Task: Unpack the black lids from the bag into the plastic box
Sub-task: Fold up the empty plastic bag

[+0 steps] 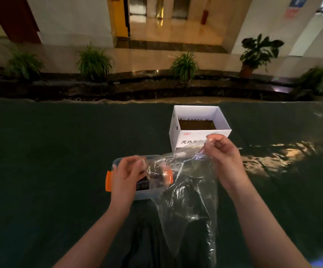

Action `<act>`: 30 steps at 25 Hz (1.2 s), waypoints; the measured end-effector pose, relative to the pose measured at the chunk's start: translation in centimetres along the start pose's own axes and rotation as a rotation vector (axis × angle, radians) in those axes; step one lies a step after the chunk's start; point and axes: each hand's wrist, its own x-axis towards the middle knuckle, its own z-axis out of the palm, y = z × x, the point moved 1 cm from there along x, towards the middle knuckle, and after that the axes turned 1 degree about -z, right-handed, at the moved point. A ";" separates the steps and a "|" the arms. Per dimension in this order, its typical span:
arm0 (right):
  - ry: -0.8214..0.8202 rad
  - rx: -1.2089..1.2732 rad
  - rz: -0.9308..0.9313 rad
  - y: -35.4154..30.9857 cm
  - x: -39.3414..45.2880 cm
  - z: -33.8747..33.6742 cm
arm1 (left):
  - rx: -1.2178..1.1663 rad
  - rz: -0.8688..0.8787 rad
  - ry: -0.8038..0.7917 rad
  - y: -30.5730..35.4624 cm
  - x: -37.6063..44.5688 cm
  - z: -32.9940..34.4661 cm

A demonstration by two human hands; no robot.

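- Black lids (142, 184) lie stacked in the plastic box (118, 161) on the bench (40, 151), just under the left hand (124, 174) fingers.
- Left fingers (135, 163) pinch the clear bag (187, 200).
- Right hand (222, 159) fingers, curled, grip the bag's upper edge.
- White carton (197, 115) stands beyond them.
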 end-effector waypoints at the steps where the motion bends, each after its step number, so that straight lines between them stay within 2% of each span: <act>1: 0.016 -0.028 0.011 0.4 -0.7 0.9 | -0.001 0.004 0.017 0.2 -0.1 -0.7; 7: 0.148 -0.100 0.002 1.8 -3.2 4.2 | 0.107 0.124 0.121 1.6 -1.1 -3.4; 12: 0.140 -0.123 0.002 1.8 -4.3 5.2 | 0.177 0.134 0.203 1.5 -1.5 -3.7; 15: 0.122 -0.031 0.017 1.5 -4.4 4.0 | 0.102 0.083 0.274 1.8 -0.9 -4.3; 21: 0.093 -0.151 0.004 0.2 -4.7 0.0 | 0.023 0.016 0.334 3.1 -0.8 -3.3; 25: 0.047 -0.188 -0.022 -0.3 -5.3 -2.5 | 0.091 0.080 0.372 3.9 -0.9 -1.2; 30: 0.031 -0.064 -0.062 -0.6 -5.4 -3.7 | 0.186 0.231 0.392 4.8 -1.4 0.2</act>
